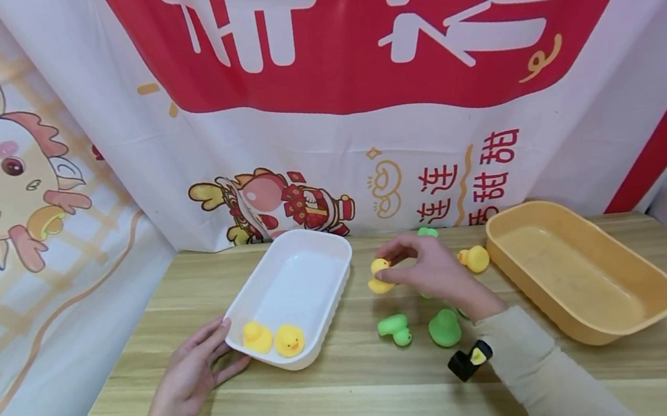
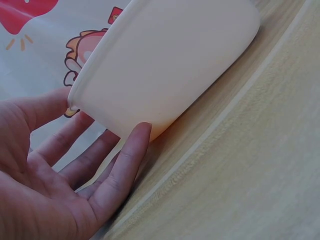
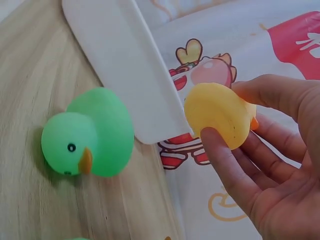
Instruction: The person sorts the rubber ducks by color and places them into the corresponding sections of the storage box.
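Note:
My right hand [image 1: 431, 271] pinches a yellow toy duck [image 1: 382, 275] between thumb and fingers, above the table to the right of the white tub [image 1: 301, 278]. The right wrist view shows this duck's rounded yellow underside [image 3: 217, 112] and a bit of orange beak. Two more yellow ducks [image 1: 290, 339] lie at the near end inside the white tub. At that tub's near left corner, my left hand [image 1: 193, 364] rests its relaxed fingertips on the rim and outer wall. Green ducks [image 1: 445, 328] lie on the wood below my right hand, one of them [image 1: 395, 329] tipped over.
An orange-tan tub [image 1: 578, 268] stands at the right of the table. Beside its left wall lies a yellow duck [image 1: 474, 259]. Another green duck [image 1: 427, 232] shows behind my right hand, which partly hides others. A printed cloth [image 1: 313, 141] hangs along the table's back edge.

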The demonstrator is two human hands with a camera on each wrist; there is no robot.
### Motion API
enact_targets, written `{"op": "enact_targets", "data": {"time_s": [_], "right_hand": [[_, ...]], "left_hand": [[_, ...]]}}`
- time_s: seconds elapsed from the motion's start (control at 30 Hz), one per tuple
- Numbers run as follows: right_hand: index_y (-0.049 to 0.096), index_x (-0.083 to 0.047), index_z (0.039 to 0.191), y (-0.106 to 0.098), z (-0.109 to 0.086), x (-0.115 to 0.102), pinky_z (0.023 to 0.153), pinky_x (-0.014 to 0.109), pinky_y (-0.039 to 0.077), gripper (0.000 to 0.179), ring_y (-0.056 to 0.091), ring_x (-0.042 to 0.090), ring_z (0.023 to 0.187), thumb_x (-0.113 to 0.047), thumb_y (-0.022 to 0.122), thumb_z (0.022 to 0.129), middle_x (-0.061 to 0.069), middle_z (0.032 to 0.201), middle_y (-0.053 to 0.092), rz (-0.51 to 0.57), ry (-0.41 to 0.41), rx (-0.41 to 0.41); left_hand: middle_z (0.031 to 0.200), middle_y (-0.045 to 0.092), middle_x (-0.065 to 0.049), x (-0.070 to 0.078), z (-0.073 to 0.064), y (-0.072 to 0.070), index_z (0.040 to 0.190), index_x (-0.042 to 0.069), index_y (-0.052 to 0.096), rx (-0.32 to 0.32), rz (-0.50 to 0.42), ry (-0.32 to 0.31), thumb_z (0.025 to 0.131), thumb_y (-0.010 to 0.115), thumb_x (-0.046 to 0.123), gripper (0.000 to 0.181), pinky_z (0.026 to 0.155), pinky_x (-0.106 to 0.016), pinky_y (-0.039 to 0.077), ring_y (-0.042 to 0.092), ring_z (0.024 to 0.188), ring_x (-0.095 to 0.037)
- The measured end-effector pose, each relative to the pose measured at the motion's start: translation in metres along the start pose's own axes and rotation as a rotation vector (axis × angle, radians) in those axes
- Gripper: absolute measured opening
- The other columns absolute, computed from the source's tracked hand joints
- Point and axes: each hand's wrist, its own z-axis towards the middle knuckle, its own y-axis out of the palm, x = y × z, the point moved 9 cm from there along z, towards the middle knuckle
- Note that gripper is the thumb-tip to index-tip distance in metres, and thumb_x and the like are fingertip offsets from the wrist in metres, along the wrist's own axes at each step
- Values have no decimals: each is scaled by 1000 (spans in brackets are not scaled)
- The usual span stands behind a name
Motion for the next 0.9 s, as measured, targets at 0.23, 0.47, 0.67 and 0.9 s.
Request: {"op": "enact_targets", "data": {"time_s": [0.23,0.47,0.67,0.9], "right_hand": [[77,-19,121,4,-4,0,99,36,54,34,66,25,122,-29,88,90,2,123,76,37,13,7],[76,-15,122,10,-8,0,108,44,53,35,65,24,123,-25,87,91,3,125,75,109,-10,18],[75,-11,124,14,-8,-1,112,46,52,37,65,24,126,-22,88,91,5,126,75,160,-16,29],[76,-14,121,20,-4,-9,108,42,53,35,64,25,130,-22,88,90,5,126,75,186,-22,18]], "left_hand": [[119,73,13,-1,-1,-1,149,22,59,4,-6,-2,106,69,40,48,104,-45,64,70,114,-11],[119,74,12,1,-1,1,150,20,58,4,-11,3,106,70,40,50,104,-45,64,71,114,-12],[120,73,12,2,-2,1,157,15,51,6,2,10,106,69,40,59,104,-45,63,71,114,-11],[123,72,12,2,-3,2,162,12,44,7,15,16,106,69,41,68,105,-45,63,70,115,-11]]}}
